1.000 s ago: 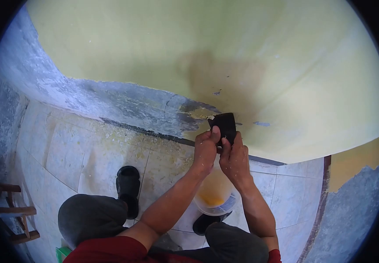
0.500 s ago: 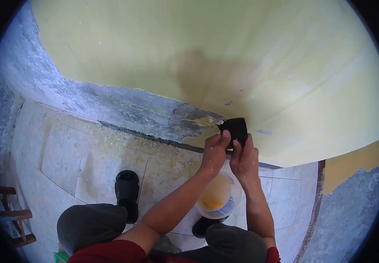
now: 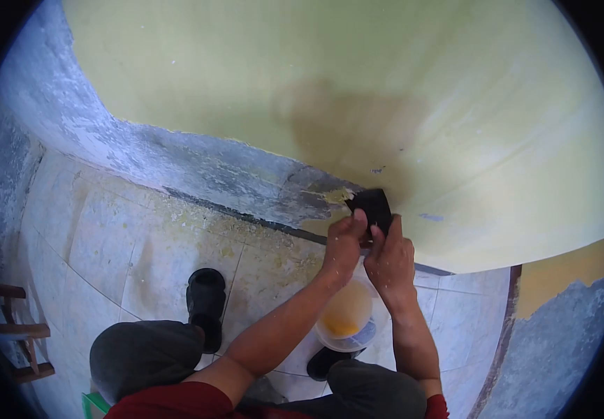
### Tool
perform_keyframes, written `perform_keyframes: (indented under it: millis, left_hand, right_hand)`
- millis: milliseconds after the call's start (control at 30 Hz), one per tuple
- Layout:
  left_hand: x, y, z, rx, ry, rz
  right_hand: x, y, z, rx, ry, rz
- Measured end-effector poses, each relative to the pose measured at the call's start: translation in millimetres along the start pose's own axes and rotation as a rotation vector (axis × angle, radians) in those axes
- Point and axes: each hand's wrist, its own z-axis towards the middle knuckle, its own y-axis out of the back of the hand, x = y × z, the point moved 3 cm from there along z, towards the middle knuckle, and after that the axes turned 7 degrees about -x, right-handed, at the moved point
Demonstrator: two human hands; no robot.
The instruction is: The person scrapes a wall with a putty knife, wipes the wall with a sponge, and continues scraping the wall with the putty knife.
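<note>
Both hands grip one flat black tool at the lower part of the yellow-green wall. My left hand [image 3: 344, 243] holds it from the left with the thumb on its face. On the right side, my right hand [image 3: 390, 255] is closed round its lower end. The black tool [image 3: 372, 209] has its upper left corner at the edge of a peeled grey patch [image 3: 246, 183], beside a flaking yellow bit of paint [image 3: 337, 196]. Below the wrists, a round clear container [image 3: 347, 311] with something orange-yellow in it stands on the floor.
Paint flakes lie over the floor tiles [image 3: 169, 258] along the wall base. A wooden stool [image 3: 22, 330] stands at the far left. Black footwear [image 3: 206, 300] and bent knees are below. Another peeled wall [image 3: 560, 342] is at the right.
The black tool has tilted and shifted slightly left against the paint edge, with both hands still on it. The view has moved slightly.
</note>
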Motion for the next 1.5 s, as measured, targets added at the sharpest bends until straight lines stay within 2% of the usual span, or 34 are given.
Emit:
perform_keyframes:
  millis: [67,167,233,300,367,400,433,500,533,567,700,767,833,900,967,1133,1233,1300,1367,1500]
  left_hand:
    - [8,10,-2,0.035,0.068,0.049]
    - [9,6,-1,0.097,0.125,0.103]
    - [13,1,-2,0.100,0.169,0.094]
    - [0,8,-1,0.081,0.104,0.006]
    - [1,12,-3,0.079,0.106,0.040]
    - [7,9,-6,0.079,0.165,0.077]
    - [11,5,-4,0.082,0.222,0.103]
    - [6,12,6,0.073,0.144,0.051]
    - [5,15,7,0.058,0.081,0.004]
    - [11,17,4,0.044,0.096,0.000]
    - [14,17,5,0.092,0.177,0.130]
    - [23,22,8,0.076,0.136,0.095]
    - [17,36,7,0.078,0.143,0.068]
    - [18,49,8,0.106,0.132,0.061]
    - [43,67,13,0.128,0.133,0.077]
    - [72,62,11,0.077,0.171,0.114]
    - [52,51,13,0.044,0.177,0.093]
    - [41,48,15,0.002,0.178,0.079]
    - [44,50,15,0.001,0.282,0.065]
    - [41,41,13,0.005,0.319,-0.006]
  right_hand:
    - [2,-1,-6,-0.014,0.028,-0.021]
    - [-7,-2,-10,-0.045,-0.037,-0.018]
    - [-1,4,-8,-0.058,-0.033,-0.126]
    - [5,3,-8,-0.029,-0.049,-0.144]
    - [-5,-8,-17,-0.073,-0.011,-0.039]
    - [-8,-5,-16,-0.059,-0.057,0.135]
    - [-7,-5,-12,-0.066,-0.044,0.137]
    - [0,-3,-7,-0.037,-0.022,-0.115]
    - [12,-5,-4,-0.016,-0.025,-0.164]
    - [6,-6,-9,0.002,-0.034,-0.169]
    - [-12,-11,-15,-0.032,-0.018,-0.048]
    - [-9,-11,-18,-0.026,0.056,0.198]
    - [-11,-17,-17,0.075,0.044,0.171]
    - [-29,-41,-21,0.259,-0.152,0.404]
    - [-44,-54,-29,0.279,-0.177,0.386]
    - [-67,-59,-44,0.155,-0.155,0.261]
    - [-42,-50,-31,0.072,-0.044,0.150]
    - [-33,-52,-25,0.075,-0.030,-0.123]
    - [-24,-47,-25,0.064,-0.032,-0.104]
    - [-31,-49,-29,0.090,-0.085,-0.074]
